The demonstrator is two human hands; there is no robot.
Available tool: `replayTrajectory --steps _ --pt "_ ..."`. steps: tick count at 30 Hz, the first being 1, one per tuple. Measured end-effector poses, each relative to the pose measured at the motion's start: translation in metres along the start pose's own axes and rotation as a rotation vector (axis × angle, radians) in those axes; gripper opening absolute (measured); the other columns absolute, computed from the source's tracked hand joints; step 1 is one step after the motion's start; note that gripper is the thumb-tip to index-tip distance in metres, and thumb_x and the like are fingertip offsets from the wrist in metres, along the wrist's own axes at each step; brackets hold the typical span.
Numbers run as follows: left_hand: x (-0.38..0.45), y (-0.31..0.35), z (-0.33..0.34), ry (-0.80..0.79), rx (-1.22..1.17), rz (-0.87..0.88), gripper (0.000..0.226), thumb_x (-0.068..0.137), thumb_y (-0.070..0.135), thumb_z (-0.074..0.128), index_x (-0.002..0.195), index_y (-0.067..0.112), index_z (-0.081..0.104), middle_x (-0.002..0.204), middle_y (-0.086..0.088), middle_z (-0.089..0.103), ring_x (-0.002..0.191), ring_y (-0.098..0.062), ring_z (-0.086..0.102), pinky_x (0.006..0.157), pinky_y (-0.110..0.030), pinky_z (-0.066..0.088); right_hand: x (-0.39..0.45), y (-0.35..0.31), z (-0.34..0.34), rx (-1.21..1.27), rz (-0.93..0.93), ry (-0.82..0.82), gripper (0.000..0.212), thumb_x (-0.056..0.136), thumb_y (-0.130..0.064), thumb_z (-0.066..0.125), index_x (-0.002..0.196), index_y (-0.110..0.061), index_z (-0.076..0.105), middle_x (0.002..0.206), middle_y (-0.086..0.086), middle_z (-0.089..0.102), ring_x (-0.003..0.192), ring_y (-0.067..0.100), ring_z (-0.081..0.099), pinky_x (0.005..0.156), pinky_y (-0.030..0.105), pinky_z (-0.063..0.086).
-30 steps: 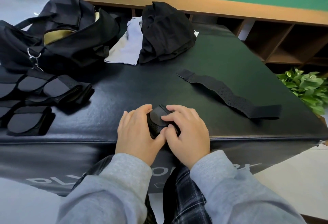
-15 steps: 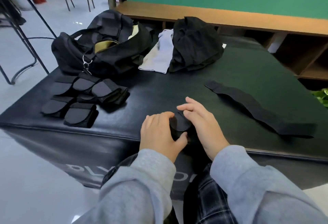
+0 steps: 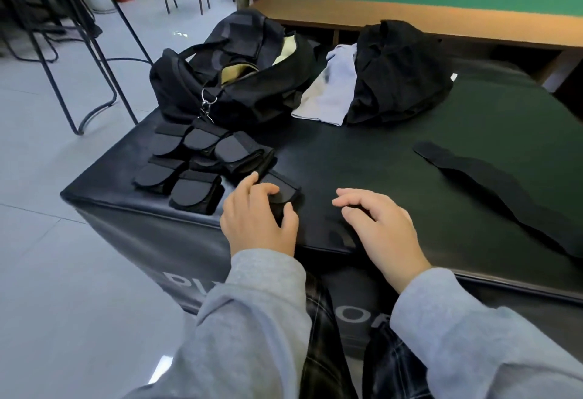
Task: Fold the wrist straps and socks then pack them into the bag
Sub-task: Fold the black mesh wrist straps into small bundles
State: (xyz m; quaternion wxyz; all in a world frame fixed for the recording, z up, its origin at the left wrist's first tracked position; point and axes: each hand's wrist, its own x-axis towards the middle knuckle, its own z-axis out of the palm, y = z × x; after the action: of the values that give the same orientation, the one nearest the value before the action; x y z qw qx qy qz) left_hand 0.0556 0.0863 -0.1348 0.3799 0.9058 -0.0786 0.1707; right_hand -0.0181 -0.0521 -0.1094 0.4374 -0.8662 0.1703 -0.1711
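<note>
My left hand (image 3: 258, 218) gripped a freshly rolled black fabric wrist strap (image 3: 281, 194), fingers over its top and thumb curled against its near side, setting it down at the near left of the black padded worktop (image 3: 362, 158), just beside the cluster of folded black wrist straps (image 3: 202, 161) at about ten o'clock from my hands. My right hand (image 3: 375, 225) hovered relaxed over the bare surface, fingers loosely spread and grasping nothing. By my reckoning the strap folding was nearly done: several rolled bundles lay together in two rough rows, and only one long flat black perforated strap (image 3: 492, 184) lay unrolled at two o'clock, well apart from the rest. Beyond it, at twelve o'clock, a crumpled black garment (image 3: 397, 73) sat heaped beside pale grey-white socks (image 3: 331, 92), which looked unfolded. The open black duffel bag (image 3: 233, 76) with its tan lining rested at eleven o'clock, just behind the bundles, and I could not tell whether anything was inside. So I judged the last strap, the socks and all the packing remained.
</note>
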Motion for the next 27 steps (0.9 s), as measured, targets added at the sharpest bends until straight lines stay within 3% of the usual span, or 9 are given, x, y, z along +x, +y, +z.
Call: replayTrajectory --steps 4,8,12,15,19,22,27 --pt "-0.001 -0.004 0.001 0.113 -0.015 0.019 0.021 0.074 0.007 0.07 0.093 0.014 0.065 0.131 -0.007 0.051 0.124 -0.033 0.038 0.093 -0.048 0.033 -0.001 0.002 0.002 0.078 0.042 0.018 0.027 0.087 -0.023 0.056 0.078 -0.046 0.068 0.098 -0.035 0.062 0.109 -0.008 0.048 0.091 0.016 0.033" --pt "-0.002 -0.005 0.004 0.159 -0.003 0.063 0.033 0.068 -0.007 0.069 0.091 0.016 0.065 0.124 -0.007 0.054 0.12 -0.032 0.042 0.091 -0.049 0.036 -0.001 0.002 0.003 0.088 0.062 0.023 0.029 0.086 -0.019 0.056 0.077 -0.044 0.069 0.094 -0.037 0.062 0.107 -0.009 0.05 0.088 0.014 0.033" --pt "-0.003 -0.003 0.006 0.198 -0.024 0.12 0.046 0.058 -0.018 0.058 0.087 0.017 0.067 0.114 -0.006 0.061 0.11 -0.02 0.039 0.09 -0.039 0.033 -0.001 0.001 0.005 0.109 0.071 0.023 0.027 0.086 -0.021 0.056 0.078 -0.043 0.07 0.095 -0.03 0.065 0.106 -0.006 0.052 0.091 0.019 0.037" --pt "-0.009 0.005 0.005 0.19 -0.109 0.239 0.051 0.053 -0.011 0.039 0.086 0.017 0.066 0.106 -0.004 0.064 0.102 -0.015 0.043 0.087 -0.025 0.026 -0.002 -0.002 0.003 0.214 0.109 0.022 0.023 0.083 -0.024 0.053 0.082 -0.036 0.072 0.097 -0.018 0.069 0.102 0.003 0.058 0.094 0.031 0.044" --pt "-0.033 0.035 0.009 0.149 -0.191 0.45 0.046 0.059 0.003 0.031 0.09 0.028 0.054 0.104 0.002 0.064 0.099 -0.013 0.051 0.088 -0.029 0.031 -0.008 -0.01 -0.006 0.572 0.155 0.3 0.03 0.087 0.002 0.046 0.078 -0.015 0.07 0.083 -0.002 0.073 0.092 0.014 0.065 0.088 0.03 0.048" --pt "-0.045 0.055 0.014 0.142 -0.227 0.57 0.04 0.065 0.002 0.034 0.088 0.026 0.056 0.102 0.003 0.066 0.097 -0.014 0.055 0.088 -0.036 0.036 -0.018 -0.01 -0.008 0.809 0.232 0.565 0.033 0.087 0.006 0.041 0.075 -0.014 0.065 0.071 0.001 0.07 0.084 0.017 0.066 0.085 0.03 0.049" --pt "-0.056 0.072 0.025 0.044 -0.193 0.558 0.044 0.065 0.002 0.031 0.098 0.024 0.051 0.111 0.001 0.061 0.106 -0.015 0.048 0.101 -0.039 0.027 -0.029 0.0 -0.023 0.624 0.162 0.738 0.031 0.088 0.0 0.045 0.077 -0.021 0.065 0.083 -0.002 0.069 0.08 0.004 0.06 0.076 0.014 0.044"
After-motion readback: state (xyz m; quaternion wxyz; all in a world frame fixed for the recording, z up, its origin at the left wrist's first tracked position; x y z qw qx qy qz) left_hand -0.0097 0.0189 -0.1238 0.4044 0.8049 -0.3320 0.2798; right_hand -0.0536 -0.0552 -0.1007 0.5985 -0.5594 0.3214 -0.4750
